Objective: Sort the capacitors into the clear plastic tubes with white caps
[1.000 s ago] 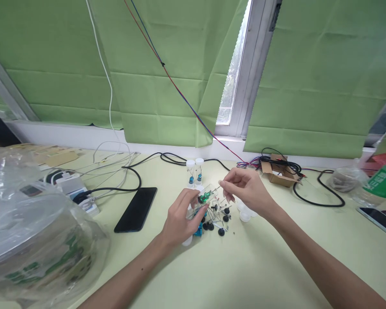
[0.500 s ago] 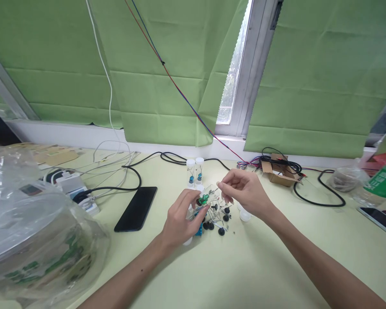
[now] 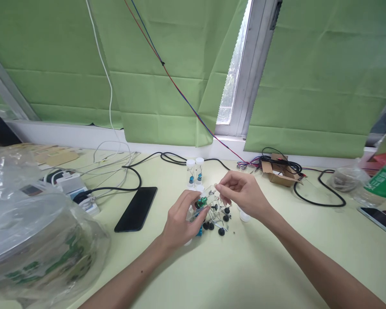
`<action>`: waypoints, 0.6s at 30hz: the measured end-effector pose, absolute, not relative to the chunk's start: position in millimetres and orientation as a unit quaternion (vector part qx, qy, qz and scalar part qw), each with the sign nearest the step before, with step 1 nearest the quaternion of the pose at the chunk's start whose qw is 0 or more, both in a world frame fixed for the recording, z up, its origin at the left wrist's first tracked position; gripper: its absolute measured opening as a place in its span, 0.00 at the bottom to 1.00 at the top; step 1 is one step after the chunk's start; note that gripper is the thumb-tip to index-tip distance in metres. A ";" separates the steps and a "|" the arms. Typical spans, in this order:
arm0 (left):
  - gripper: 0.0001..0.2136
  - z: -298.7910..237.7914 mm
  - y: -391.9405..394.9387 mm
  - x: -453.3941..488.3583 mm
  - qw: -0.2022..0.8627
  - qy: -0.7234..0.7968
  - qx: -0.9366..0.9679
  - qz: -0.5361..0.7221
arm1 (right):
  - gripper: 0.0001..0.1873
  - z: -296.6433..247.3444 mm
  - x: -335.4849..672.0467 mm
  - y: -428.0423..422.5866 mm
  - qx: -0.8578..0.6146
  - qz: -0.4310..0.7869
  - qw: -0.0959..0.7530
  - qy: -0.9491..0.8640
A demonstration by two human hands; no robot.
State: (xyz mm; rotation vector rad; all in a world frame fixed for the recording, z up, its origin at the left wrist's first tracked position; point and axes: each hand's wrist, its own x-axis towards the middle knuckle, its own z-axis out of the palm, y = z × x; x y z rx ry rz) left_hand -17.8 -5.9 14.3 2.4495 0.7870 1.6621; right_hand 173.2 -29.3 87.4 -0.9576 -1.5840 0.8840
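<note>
My left hand [image 3: 182, 216] is closed around a small clear vial [image 3: 212, 189], tilted with its mouth toward the upper right. Green pieces [image 3: 202, 201] show inside it. At the vial's mouth, my right hand [image 3: 242, 193] has thumb and forefinger pinched together; whatever they grip is too small to make out. Below both hands lies a loose pile of thin metal pins with black round heads [image 3: 221, 231]. Two upright clear vials [image 3: 190, 171] with white caps and blue pieces stand just behind. A white cap [image 3: 244, 216] rests under my right wrist.
A black phone [image 3: 136, 209] lies left of my hands, near a power strip [image 3: 83, 199] with cables. A large plastic bag [image 3: 45, 231] fills the left side. Toward the back right sits a small cardboard box [image 3: 279, 176] with black cable; another phone [image 3: 381, 221] lies far right.
My right hand has shifted slightly left, its fingertips closer over the vial's mouth. My left hand keeps its hold on the vial, nearly still.
</note>
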 end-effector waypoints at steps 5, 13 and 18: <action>0.13 15.3 -5.9 -17.6 0.037 0.249 0.799 0.546 | 0.14 87.6 173.5 -29.4 -0.403 0.366 0.510 -0.666; 0.14 17.3 -3.5 -20.6 0.019 0.246 0.802 0.544 | 0.13 95.6 180.0 -28.0 -0.420 0.343 0.493 -0.681; 0.14 20.1 -3.3 -20.4 0.019 0.241 0.810 0.535 | 0.15 103.4 190.7 -28.9 -0.465 0.323 0.422 -0.708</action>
